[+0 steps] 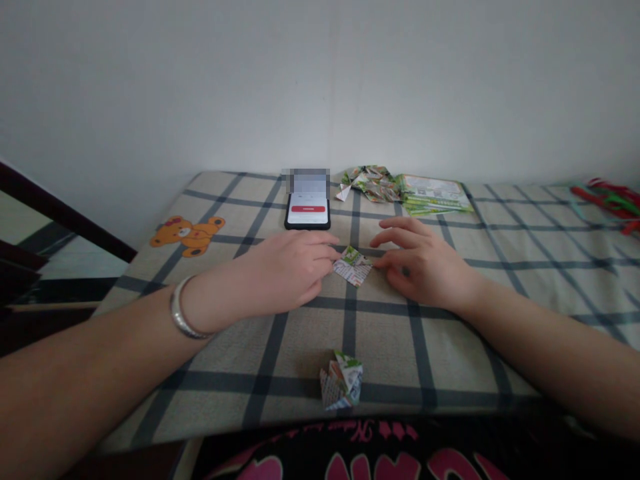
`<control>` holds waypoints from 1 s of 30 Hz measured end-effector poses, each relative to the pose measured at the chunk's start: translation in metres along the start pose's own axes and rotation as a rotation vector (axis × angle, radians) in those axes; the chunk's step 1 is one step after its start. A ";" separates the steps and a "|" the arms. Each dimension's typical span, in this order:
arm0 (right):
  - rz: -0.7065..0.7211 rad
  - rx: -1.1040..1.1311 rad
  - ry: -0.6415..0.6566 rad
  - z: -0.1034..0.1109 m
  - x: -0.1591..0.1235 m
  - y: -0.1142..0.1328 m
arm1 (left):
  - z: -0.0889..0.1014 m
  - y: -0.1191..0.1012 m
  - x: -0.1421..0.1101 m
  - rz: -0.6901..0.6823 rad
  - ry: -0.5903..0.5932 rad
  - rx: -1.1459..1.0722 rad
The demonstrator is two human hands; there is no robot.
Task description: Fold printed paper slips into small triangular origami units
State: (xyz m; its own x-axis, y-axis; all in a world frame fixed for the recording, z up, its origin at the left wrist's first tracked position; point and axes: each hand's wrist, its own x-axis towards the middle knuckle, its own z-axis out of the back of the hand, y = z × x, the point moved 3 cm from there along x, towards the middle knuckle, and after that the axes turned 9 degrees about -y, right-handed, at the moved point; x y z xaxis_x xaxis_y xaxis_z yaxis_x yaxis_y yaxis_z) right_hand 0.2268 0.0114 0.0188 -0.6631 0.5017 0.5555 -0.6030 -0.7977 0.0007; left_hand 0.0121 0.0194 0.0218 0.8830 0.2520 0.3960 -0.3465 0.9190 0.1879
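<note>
A small square of folded printed paper (353, 267) lies on the checked tablecloth between my hands. My left hand (300, 270), with a silver bangle at the wrist, lies with its fingers stretched out to the paper's left corner; its thumb is hidden. On the other side, my right hand (420, 263) has its fingers apart and slightly curled, one fingertip at the paper's right corner. Nearer to me, a folded paper piece (342, 380) with several pointed flaps sits close to the table's front edge.
Near the wall lies a phone (309, 210) with a lit screen. Right of it are a pile of folded paper pieces (373, 183) and a stack of printed sheets (435, 193). A bear picture (187, 235) is at the left, and red and green items (613, 200) lie far right.
</note>
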 end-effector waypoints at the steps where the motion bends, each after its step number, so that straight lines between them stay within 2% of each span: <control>1: -0.017 0.021 -0.002 -0.001 0.000 -0.001 | 0.000 -0.001 0.001 0.002 -0.007 0.006; 8: -0.089 0.140 -0.007 -0.007 -0.002 -0.012 | -0.008 0.001 0.002 0.169 -0.109 -0.124; 12: -0.095 0.136 -0.011 -0.010 -0.001 -0.011 | -0.014 0.005 0.002 0.207 -0.150 -0.199; 18: -0.097 0.111 -0.026 -0.013 0.000 -0.009 | -0.017 0.008 0.002 0.228 -0.120 -0.220; 23: -0.077 0.123 -0.009 -0.011 0.000 -0.007 | -0.017 0.006 0.002 0.312 -0.084 -0.231; 30: -0.080 0.161 -0.009 -0.011 0.001 -0.006 | -0.019 0.002 0.000 0.348 -0.058 -0.170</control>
State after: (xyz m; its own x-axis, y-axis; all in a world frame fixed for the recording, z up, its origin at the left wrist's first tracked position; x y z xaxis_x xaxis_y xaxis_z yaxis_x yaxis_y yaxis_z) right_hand 0.2245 0.0200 0.0106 -0.6117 0.5631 0.5556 -0.5741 -0.7992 0.1779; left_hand 0.0175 0.0271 0.0052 0.7007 0.5445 0.4610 -0.5607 0.8198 -0.1161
